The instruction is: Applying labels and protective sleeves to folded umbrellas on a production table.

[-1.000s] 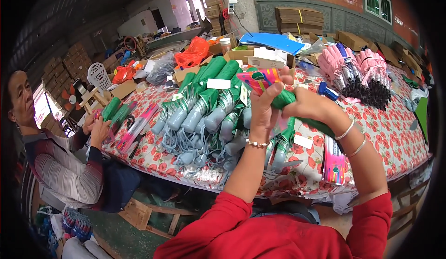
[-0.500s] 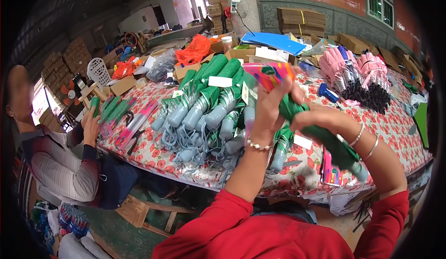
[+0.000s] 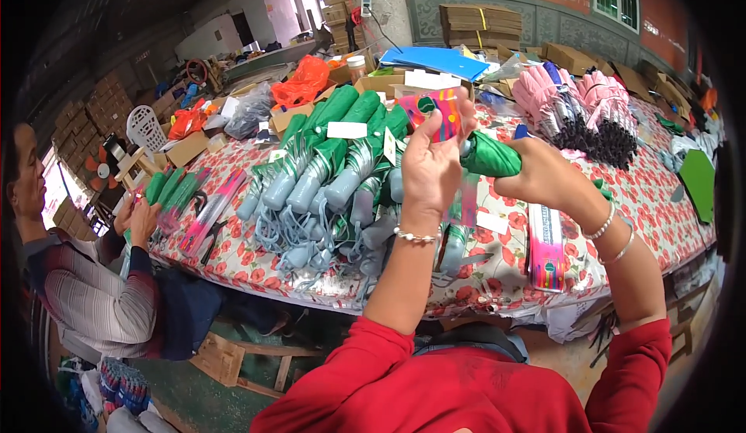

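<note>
Left hand: Raised over the table [image 3: 622, 227], the left hand [image 3: 431, 170] grips a bright pink, dotted sleeve [image 3: 444, 107], thumb in front and fingers behind.
Right hand: The right hand [image 3: 536, 170] is closed around a green umbrella [image 3: 492, 156] and holds it up off the cloth.
Meeting point: The umbrella's far end lies just beside the left hand, below the sleeve's printed top; whether it is inside the sleeve, one cannot tell.
Wrists: A beaded bracelet [image 3: 416, 236] circles the left, two pale bangles [image 3: 619, 248] the right.
Pile: Green umbrellas with grey-blue handles [image 3: 342, 188] and looped cords [image 3: 268, 231] are heaped left of the hands, a white card [image 3: 346, 129] lying on top.
Near edge: Flat pink packs [image 3: 546, 250] lie below the right hand, near a white slip [image 3: 492, 222].
Far right: Pink umbrellas [image 3: 536, 95] with black ends stand bunched on the flowered cloth.
Behind: A red bag [image 3: 301, 83] and a blue board [image 3: 447, 62] sit among open cartons.
Co-worker: A person in a striped top [image 3: 101, 301] works at the table's left end, beside wrapped green packs [image 3: 183, 192] and black scissors [image 3: 210, 243].
</note>
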### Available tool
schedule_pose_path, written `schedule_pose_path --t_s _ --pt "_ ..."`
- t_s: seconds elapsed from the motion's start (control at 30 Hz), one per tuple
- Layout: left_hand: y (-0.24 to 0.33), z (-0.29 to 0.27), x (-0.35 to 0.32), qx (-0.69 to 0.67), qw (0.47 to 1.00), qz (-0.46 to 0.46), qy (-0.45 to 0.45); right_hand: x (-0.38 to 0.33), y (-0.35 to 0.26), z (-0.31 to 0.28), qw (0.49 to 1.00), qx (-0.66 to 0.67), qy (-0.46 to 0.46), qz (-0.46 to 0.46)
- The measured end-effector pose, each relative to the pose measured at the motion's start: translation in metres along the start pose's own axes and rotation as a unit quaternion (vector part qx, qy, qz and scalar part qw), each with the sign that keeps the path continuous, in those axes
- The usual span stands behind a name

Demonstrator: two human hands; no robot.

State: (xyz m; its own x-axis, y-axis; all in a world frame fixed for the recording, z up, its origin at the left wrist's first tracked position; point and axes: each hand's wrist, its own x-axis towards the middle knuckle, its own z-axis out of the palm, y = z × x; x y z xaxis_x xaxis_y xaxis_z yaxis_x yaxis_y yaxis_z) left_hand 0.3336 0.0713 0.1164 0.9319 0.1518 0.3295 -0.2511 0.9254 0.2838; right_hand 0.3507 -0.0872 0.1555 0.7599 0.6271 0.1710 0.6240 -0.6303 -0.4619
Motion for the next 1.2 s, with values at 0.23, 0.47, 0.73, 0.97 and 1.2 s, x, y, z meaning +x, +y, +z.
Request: schedule_pose_path --t_s 0.23,0.47,0.73,0.97,1.2 --pt "-0.042 -0.035 0.015 0.252 0.962 0.101 0.026 -0.051 0.017 0.01 0.995 -0.02 0.09 -0.04" --pt "-0.064 -0.102 0.178 0.797 0.594 0.108 -0.01 -0.1 0.04 -0.03 0.99 0.043 0.105 0.086" --pt "-0.139 -0.017 0.15 0.777 0.293 0.261 -0.493 -0.192 0.09 -0.008 0.956 0.104 0.142 0.235" --pt "-0.18 -0.112 -0.004 0.776 0.378 0.006 -0.505 -0.217 0.13 0.066 0.926 0.204 0.094 0.302" --pt "-0.161 -0.111 -0.007 0.74 0.425 -0.122 -0.507 -0.217 0.155 0.103 0.934 0.209 0.06 0.284"
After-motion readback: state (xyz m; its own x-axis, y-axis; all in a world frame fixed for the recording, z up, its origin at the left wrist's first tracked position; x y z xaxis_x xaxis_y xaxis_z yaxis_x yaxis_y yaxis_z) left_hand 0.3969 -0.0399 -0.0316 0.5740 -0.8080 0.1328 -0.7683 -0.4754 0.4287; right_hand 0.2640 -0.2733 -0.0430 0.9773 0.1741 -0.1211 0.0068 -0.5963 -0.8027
